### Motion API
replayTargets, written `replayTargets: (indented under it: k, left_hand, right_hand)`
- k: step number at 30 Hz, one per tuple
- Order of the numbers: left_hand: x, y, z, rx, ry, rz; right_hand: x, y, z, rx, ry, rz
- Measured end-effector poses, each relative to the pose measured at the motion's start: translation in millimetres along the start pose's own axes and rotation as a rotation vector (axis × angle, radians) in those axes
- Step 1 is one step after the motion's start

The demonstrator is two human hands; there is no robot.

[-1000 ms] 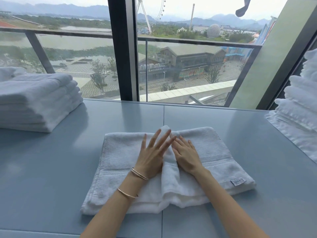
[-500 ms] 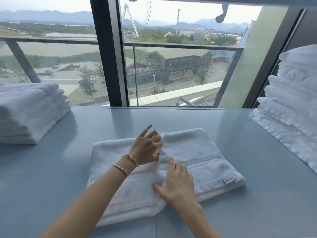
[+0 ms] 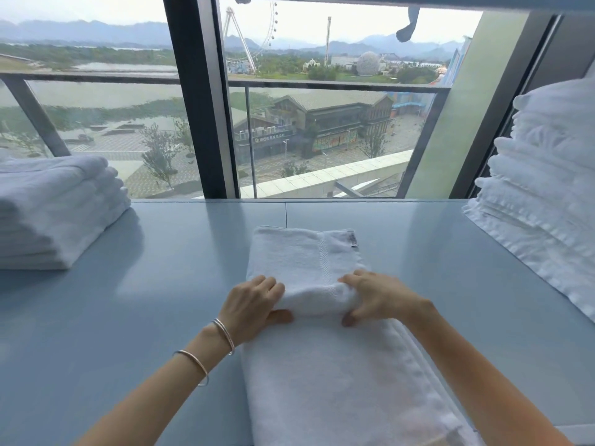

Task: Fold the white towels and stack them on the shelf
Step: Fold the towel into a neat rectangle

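As it lies lengthwise on the grey table (image 3: 128,317), towel (image 3: 322,365): a long white strip — its far part doubled over at mid-length.
Left hand (image 3: 252,300): clamped on the fold's left edge, thumb underneath.
Right hand (image 3: 373,296): gripping the fold's right edge likewise.
Folded stack (image 3: 54,207): far left on the table.
Unfolded pile (image 3: 544,175): right edge — taller, looser.

Window (image 3: 322,123), Ferris wheel (image 3: 248,37) outside
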State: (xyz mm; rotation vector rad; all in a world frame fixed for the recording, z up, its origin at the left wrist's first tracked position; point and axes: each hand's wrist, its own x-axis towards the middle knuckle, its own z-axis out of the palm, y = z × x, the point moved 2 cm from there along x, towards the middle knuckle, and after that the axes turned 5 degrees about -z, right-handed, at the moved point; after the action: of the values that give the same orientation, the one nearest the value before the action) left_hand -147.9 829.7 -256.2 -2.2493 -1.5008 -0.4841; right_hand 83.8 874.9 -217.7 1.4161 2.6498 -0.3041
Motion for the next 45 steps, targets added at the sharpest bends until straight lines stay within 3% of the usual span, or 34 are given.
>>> replayTargets:
  k: [7, 9, 14, 15, 17, 21, 24, 26, 30, 33, 36, 40, 43, 45]
  left_hand:
    - [8.0, -15.2, -9.2, -0.332, -0.580, -0.184]
    - [13.5, -14.5, -15.1, -0.365, -0.660, -0.236]
    - [39.3, -4.1, -36.1, -0.050, -0.753, -0.233]
    - [50.5, -7.7, -44.8, 0.033, -0.694, -0.259]
    - [77.8, -21.4, -71.0, 0.160, -0.422, -0.309]
    - [113.4, -44.9, -126.1, 0.376, 0.313, -0.244]
    - [99.3, -31.8, -132.5, 0.400, 0.517, -0.169]
    - [72.7, -15.7, -113.0, 0.314, 0.456, -0.119]
    - [11.1, 30.2, -51.0, -0.049, 0.109, -0.011]
    - [-12.3, 63.4, -28.5, -0.251, -0.168, 0.132]
    - [-6.4, 64.0, -30.3, -0.438, -0.204, 0.224]
    - [18.0, 30.5, -28.2, -0.252, -0.125, 0.168]
    - [30.2, -1.7, -15.6, -0.114, -0.233, 0.064]
    - [33.7, -13.0, -6.9, -0.145, -0.266, 0.001]
  right_hand:
    - [9.0, 4.8, -11.2, -0.176, 0.011, -0.150]
    - [9.7, -0.6, -15.0, -0.255, -0.009, -0.218]
    - [11.2, -10.6, -49.1, -0.275, -0.077, -0.191]
    - [13.0, -10.7, -65.0, -0.304, -0.025, -0.169]
    - [20.3, -7.8, -99.7, -0.398, 0.227, -0.107]
    - [23.4, -3.1, -144.2, -0.585, 1.017, -0.120]
    - [15.8, 3.6, -128.5, -0.588, 1.240, -0.116]
    - [12.1, 13.9, -94.2, -0.546, 1.202, -0.218]
    - [-1.2, 48.5, -8.5, -0.515, 0.805, -0.396]
    - [-8.6, 82.9, 29.1, -0.501, 0.517, -0.174]
    - [-15.0, 93.1, 22.0, -0.504, 0.397, 0.061]
    - [-17.7, 73.4, 5.0, -0.462, 0.332, 0.201]
    - [-27.5, 30.2, 10.7, -0.282, 0.626, -0.082]
    - [-33.3, -7.8, 19.4, -0.030, 0.534, -0.178]
